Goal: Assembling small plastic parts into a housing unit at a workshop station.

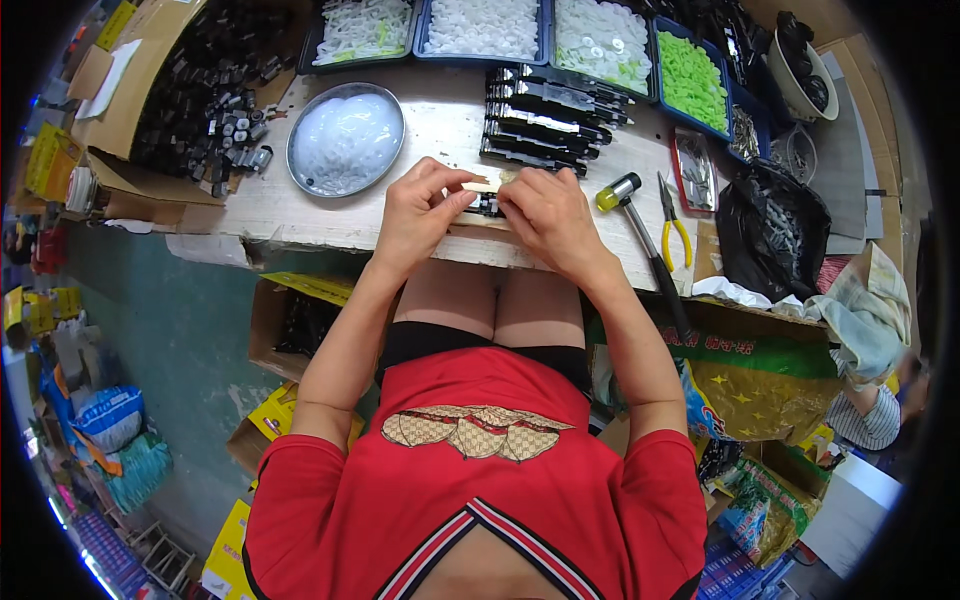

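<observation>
Close to the table's front edge, my two hands meet over a small black part (487,204). My left hand (425,208) is closed, thumb and forefinger pinching a short cream-coloured strip (482,187). My right hand (552,218) has its fingers curled at the strip's other end, just over the black part; what its fingertips grip is hidden. Just beyond the hands lies a stack of long black plastic housings (545,115). To the left is a round metal dish (396,165) of whitish translucent pieces.
Blue trays hold white pieces (480,30) and green pieces (692,85) along the back. A hammer (650,245), yellow-handled pliers (675,225) and a black bag (770,225) lie to the right. A carton of black parts (200,110) stands left.
</observation>
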`<state>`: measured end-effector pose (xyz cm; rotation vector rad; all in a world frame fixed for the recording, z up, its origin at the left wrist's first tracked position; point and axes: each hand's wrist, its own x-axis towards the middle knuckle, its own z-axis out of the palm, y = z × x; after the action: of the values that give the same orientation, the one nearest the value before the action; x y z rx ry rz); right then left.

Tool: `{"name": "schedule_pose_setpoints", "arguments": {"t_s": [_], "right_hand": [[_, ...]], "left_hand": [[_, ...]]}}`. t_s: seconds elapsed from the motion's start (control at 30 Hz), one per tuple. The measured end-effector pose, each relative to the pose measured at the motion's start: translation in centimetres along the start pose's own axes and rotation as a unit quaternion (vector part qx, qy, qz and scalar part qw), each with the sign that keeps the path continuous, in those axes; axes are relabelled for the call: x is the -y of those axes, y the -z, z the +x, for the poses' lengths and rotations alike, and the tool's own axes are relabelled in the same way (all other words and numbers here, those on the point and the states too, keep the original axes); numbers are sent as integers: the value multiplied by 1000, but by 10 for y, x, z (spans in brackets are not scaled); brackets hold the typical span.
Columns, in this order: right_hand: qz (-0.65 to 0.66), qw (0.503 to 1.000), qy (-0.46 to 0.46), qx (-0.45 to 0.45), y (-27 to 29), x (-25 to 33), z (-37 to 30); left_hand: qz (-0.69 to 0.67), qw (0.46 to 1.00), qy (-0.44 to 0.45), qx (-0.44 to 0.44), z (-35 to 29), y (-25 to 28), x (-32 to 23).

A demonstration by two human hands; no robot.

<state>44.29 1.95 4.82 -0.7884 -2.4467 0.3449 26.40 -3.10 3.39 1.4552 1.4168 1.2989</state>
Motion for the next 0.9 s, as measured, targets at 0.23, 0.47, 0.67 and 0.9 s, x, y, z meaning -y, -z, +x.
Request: {"name": "schedule_pose_setpoints", "arguments": {"t_s": [0.23, 0.47, 0.67, 0.9], "right_hand": [[-78, 996, 35, 27, -7, 0, 3], [18, 999, -24, -32, 7, -10, -2], [90, 980, -113, -137, 52, -26, -22], [104, 964, -194, -147, 68, -42, -50]], "left_hand": [[52, 997, 25, 45, 7, -1, -1], [328, 933, -5, 145, 32, -6, -24], [382, 866, 38, 322, 76, -3, -44], [381, 900, -143, 158, 192, -56, -67]]}}
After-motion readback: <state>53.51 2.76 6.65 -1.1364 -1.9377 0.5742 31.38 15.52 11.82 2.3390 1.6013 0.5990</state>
